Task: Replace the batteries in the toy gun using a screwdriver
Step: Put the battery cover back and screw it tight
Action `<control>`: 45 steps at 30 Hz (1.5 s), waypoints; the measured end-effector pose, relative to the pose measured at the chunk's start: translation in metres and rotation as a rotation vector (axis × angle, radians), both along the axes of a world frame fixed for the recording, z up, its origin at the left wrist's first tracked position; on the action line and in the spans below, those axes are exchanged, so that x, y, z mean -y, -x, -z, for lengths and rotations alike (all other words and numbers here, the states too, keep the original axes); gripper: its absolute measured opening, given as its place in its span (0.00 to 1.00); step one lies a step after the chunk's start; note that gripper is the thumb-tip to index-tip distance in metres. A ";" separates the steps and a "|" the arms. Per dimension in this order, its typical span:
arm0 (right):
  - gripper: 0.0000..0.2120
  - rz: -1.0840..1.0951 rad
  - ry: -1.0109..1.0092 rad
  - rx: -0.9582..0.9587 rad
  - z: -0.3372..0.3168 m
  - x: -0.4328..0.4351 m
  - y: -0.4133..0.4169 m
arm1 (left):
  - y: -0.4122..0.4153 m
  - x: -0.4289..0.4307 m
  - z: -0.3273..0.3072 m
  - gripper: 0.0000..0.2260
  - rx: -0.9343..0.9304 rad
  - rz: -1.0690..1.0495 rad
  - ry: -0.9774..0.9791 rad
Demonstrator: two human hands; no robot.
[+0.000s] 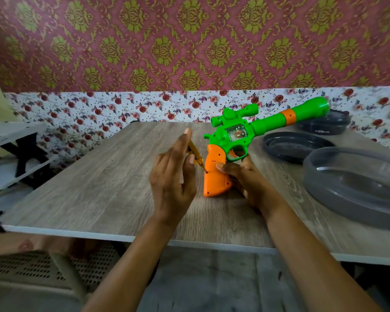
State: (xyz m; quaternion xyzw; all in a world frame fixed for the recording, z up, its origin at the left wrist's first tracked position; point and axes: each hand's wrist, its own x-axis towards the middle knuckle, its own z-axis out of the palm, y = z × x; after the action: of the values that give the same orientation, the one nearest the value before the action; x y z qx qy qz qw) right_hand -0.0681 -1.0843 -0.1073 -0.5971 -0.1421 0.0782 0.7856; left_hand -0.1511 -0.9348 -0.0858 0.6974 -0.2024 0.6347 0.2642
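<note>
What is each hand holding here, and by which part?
Left hand holds the yellow screwdriver by its handle, tip at the orange grip. Right hand holds the toy gun by that grip.

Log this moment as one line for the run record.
left hand: yellow screwdriver, tip on orange grip | right hand: steadies toy gun | cover: on

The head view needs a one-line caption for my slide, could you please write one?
Left hand sets a yellow screwdriver to the toy gun's orange handle, steadied by the right hand.
</note>
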 end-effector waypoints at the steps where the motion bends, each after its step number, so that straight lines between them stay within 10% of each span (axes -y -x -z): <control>1: 0.35 -0.001 -0.005 0.003 0.000 0.000 -0.001 | 0.000 -0.001 0.000 0.17 -0.005 0.008 0.002; 45: 0.30 -0.018 0.013 0.013 0.001 0.002 -0.001 | -0.005 -0.003 0.003 0.17 -0.021 0.000 0.003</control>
State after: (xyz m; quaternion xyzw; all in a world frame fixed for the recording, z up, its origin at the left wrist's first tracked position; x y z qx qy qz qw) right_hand -0.0670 -1.0862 -0.1083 -0.6016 -0.1520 0.0826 0.7799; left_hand -0.1457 -0.9316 -0.0884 0.7035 -0.1986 0.6279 0.2673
